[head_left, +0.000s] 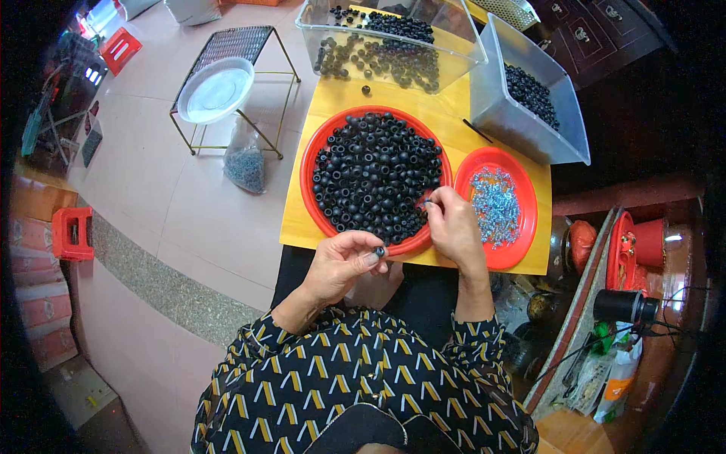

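Note:
My left hand [336, 265] is closed at the near rim of a round red tray [308, 198], with a small black hollow ball [380, 251] pinched between thumb and fingertips. The tray is heaped with black balls [370, 170], many showing a round hole. My right hand [457, 227] is closed in a pinch over the tray's right edge; what lies between its fingertips is too small to name. Beside it, to the right, a red oval tray [528, 178] holds a scatter of small shiny blue-silver pieces [495, 208].
Two clear plastic bins, one at the back [461, 53] and one at the right [522, 132], hold more black balls on the yellow table [302, 219]. A loose ball [366, 90] and a thin dark stick [478, 131] lie there. Left stands a wire-legged stool [234, 45] with a white basin [217, 91].

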Tool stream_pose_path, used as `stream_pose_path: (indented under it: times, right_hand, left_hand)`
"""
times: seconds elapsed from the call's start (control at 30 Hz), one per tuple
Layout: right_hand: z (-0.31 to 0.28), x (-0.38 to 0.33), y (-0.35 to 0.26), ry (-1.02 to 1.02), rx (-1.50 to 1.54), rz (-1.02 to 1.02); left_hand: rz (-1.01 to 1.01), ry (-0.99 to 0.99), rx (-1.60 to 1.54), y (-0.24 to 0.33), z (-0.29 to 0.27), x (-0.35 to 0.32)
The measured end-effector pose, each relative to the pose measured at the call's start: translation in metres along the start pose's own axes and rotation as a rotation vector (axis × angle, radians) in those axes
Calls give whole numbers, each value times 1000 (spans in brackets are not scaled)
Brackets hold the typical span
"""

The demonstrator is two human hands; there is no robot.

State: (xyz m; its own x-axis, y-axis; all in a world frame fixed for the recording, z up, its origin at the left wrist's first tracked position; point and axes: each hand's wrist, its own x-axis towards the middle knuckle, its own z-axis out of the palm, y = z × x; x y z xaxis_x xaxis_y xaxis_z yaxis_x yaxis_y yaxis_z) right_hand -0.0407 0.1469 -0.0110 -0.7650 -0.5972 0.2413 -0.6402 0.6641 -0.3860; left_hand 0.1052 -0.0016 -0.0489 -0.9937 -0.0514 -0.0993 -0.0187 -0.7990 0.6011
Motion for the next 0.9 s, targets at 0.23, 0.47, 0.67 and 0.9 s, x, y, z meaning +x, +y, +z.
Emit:
stream_pose_path:
  times: [0.23, 0.47, 0.67, 0.9]
  right_hand:
    - [-18, -30, -13, -293, 1458, 439]
    - [-11, -46, -24, -243, 1667, 575]
    - [-8, -49, -35, -119, 1624, 540]
    - [-11, -49, -49, -269, 1735, 569]
  left_hand:
    - [17, 7, 29, -2, 0, 0]
    - [34, 22, 63, -1, 3, -1]
    - [75, -3, 119, 0, 5, -1]
    - [105, -6, 195, 1, 5, -2]
